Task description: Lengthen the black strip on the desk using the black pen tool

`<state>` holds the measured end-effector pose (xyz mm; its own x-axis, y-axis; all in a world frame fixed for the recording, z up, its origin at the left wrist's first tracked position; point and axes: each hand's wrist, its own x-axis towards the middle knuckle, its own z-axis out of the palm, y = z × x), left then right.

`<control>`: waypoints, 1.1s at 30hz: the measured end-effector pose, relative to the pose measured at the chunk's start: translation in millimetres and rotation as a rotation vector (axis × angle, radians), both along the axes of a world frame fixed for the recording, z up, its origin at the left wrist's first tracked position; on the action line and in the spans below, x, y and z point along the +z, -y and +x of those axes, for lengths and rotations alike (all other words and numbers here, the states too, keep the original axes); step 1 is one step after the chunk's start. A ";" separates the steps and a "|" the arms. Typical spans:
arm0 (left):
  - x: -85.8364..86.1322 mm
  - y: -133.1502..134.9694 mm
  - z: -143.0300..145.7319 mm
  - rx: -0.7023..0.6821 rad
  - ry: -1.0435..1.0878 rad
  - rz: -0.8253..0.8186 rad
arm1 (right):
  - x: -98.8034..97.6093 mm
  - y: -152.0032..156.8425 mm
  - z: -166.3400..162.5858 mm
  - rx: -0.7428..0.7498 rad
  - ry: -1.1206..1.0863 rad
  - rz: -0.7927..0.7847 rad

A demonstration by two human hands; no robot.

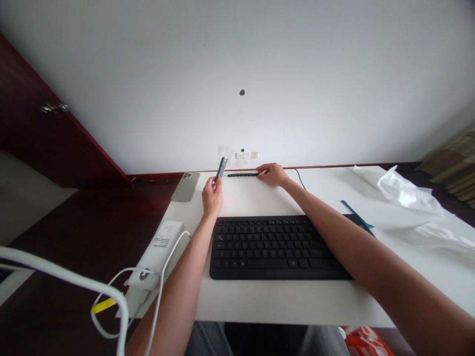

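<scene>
My left hand (212, 196) is closed round a slim grey pen-like tool (221, 168), held upright over the far side of the white table (260, 301). My right hand (273, 174) rests with fingers curled on the right end of a thin black strip (242, 174) that lies near the table's far edge. A black cable (300, 179) runs off behind that hand. A black keyboard (276, 245) lies between my forearms.
A phone (185, 187) lies face down at the far left corner. A white power adapter (159, 252) with white cables sits at the left edge. Crumpled clear plastic (404, 193) and a blue strip (356, 212) lie at the right. Wall sockets (247, 155) sit behind.
</scene>
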<state>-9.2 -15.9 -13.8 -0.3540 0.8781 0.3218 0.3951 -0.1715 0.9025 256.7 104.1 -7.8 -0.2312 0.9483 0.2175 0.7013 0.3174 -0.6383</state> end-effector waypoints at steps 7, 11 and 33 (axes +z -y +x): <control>1.5 0.9 0.9 0.008 0.000 0.004 | 3.7 2.9 0.9 -0.022 0.013 -0.011; 1.7 0.8 1.2 0.012 0.001 0.003 | 5.5 3.7 2.6 -0.033 -0.015 -0.004; 13.2 8.3 5.3 -0.003 -0.056 -0.042 | 96.8 80.2 37.5 0.011 -0.262 0.214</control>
<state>-3.9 -24.1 -0.7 -0.3338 0.8923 0.3040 0.4449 -0.1352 0.8853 294.3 23.9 89.1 -0.1512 0.8726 0.4644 0.5180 0.4701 -0.7147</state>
